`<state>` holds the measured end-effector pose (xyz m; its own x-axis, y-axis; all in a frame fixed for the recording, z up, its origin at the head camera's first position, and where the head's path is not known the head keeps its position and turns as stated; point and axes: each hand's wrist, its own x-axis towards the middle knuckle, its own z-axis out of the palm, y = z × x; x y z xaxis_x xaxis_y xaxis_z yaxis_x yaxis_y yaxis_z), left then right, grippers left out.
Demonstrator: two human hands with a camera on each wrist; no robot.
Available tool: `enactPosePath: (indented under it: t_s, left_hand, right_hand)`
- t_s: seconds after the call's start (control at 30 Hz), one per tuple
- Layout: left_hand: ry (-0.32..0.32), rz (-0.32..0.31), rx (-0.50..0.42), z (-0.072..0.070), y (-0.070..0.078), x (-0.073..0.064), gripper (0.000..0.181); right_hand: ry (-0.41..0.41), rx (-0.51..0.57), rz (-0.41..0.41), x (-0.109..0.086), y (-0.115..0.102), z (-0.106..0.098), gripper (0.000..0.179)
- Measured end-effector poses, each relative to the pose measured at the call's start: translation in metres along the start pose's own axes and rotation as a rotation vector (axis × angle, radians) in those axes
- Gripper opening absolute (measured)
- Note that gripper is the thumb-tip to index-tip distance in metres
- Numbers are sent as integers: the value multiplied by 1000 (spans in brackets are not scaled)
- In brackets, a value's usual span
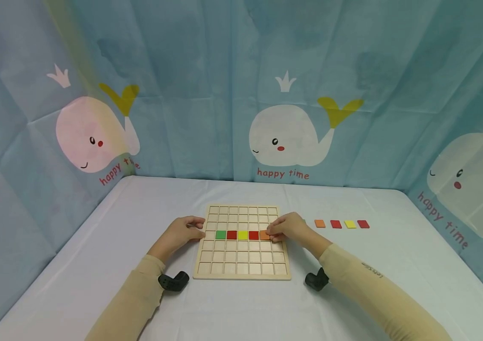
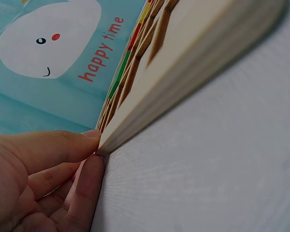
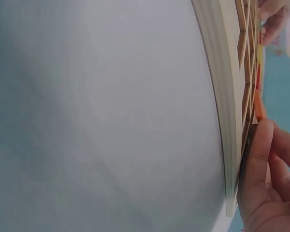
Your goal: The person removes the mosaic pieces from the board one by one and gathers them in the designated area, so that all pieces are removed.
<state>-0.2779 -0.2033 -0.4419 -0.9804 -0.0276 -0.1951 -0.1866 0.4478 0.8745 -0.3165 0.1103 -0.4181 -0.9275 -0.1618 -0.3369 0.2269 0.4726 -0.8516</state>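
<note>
A wooden grid board (image 1: 241, 271) lies flat on the table. Across one of its middle rows sit a green tile (image 1: 221, 235), a red tile (image 1: 232, 235), a yellow tile (image 1: 242, 235) and another red tile (image 1: 253, 235). Beside these, my right hand (image 1: 289, 227) pinches an orange tile (image 1: 264, 235) by its right side, at the same row. The right wrist view shows that orange tile (image 3: 259, 105) slightly tilted at the fingertips. With thumb and fingers, my left hand (image 1: 181, 235) holds the board's left edge, seen close up in the left wrist view (image 2: 48, 179).
Right of the board, a line of loose tiles holds an orange tile (image 1: 320, 223), a red tile (image 1: 336, 224), a yellow tile (image 1: 350, 224) and a red tile (image 1: 363, 224). A white cloth (image 1: 241, 312) covers the table. Behind hangs a blue whale-print curtain (image 1: 207, 132).
</note>
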Motion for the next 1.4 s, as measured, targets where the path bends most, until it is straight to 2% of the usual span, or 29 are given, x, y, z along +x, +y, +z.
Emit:
enactPosePath:
  t_s: [0.33, 0.97, 1.4]
  left_hand:
    - [3, -7, 2, 0, 2, -2, 51]
    - [8, 5, 7, 0, -1, 2, 51]
    - [9, -2, 8, 1, 0, 1, 51]
  right_hand:
    - [-20, 31, -35, -8, 3, -13, 19]
    - [15, 16, 30, -22, 23, -55, 27]
    - [47, -16, 68, -24, 38, -74, 26]
